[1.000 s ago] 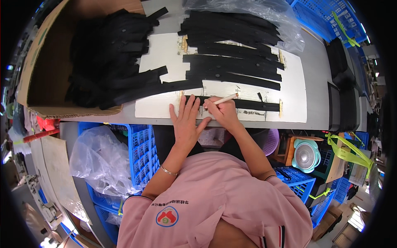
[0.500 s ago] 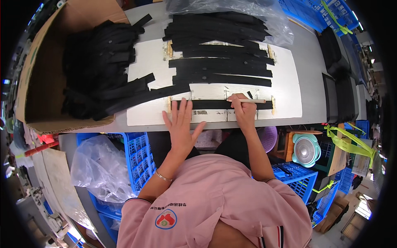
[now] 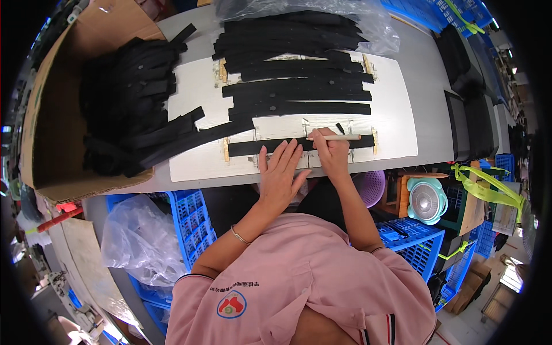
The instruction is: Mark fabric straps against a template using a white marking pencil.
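Observation:
A single black fabric strip (image 3: 244, 149) lies crosswise on the white board (image 3: 397, 115), near the table's front edge. My left hand (image 3: 279, 172) rests on it, fingers stretched and fingertips on the strip near its middle. Just to the right, my right hand (image 3: 332, 154) is closed around a pale, slim marking pencil (image 3: 345, 137), whose left end meets the strip's upper edge. A small black scrap (image 3: 340, 127) lies beyond the pencil. Farther back, more black strips (image 3: 299, 89) lie in rows on the board.
At left, a cardboard box (image 3: 52, 109) lies on its side with a heap of black strips (image 3: 126, 98) spilling out. Clear plastic film (image 3: 379, 29) and a blue crate (image 3: 428, 14) sit at the back. Black padded pieces (image 3: 474, 109) stand at right. Below hangs a teal fan (image 3: 426, 200).
My left hand has slid right along the strip, closer to my right hand. My right hand keeps the pencil at the strip's upper edge. The whole view has shifted slightly.

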Available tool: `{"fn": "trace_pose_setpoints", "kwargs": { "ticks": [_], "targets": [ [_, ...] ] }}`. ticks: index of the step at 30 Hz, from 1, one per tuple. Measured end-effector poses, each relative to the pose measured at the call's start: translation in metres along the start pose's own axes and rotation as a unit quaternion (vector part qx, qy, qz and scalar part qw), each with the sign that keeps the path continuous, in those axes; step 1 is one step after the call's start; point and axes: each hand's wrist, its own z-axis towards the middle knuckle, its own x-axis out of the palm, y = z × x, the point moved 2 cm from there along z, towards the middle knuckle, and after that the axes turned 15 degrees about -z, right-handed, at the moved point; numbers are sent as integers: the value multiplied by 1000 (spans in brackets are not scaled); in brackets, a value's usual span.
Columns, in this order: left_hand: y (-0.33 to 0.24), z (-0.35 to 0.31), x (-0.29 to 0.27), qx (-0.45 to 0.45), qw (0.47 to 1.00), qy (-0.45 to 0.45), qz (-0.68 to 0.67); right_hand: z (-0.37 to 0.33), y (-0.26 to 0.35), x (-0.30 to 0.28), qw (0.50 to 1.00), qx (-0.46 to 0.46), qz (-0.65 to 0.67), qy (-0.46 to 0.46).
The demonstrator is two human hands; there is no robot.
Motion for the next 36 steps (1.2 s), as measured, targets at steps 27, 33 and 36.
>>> {"fn": "trace_pose_setpoints", "kwargs": {
  "ticks": [27,33,36],
  "targets": [
    [-3,1,0,3,999,12,31,0,-71,-83,991,84,66,-84],
    [-18,18,8,8,1000,-10,-16,0,-79,-77,990,68,80,-98],
    [-32,44,28,55,996,-7,-73,1,-76,-76,990,61,86,-98]
  ]
}}
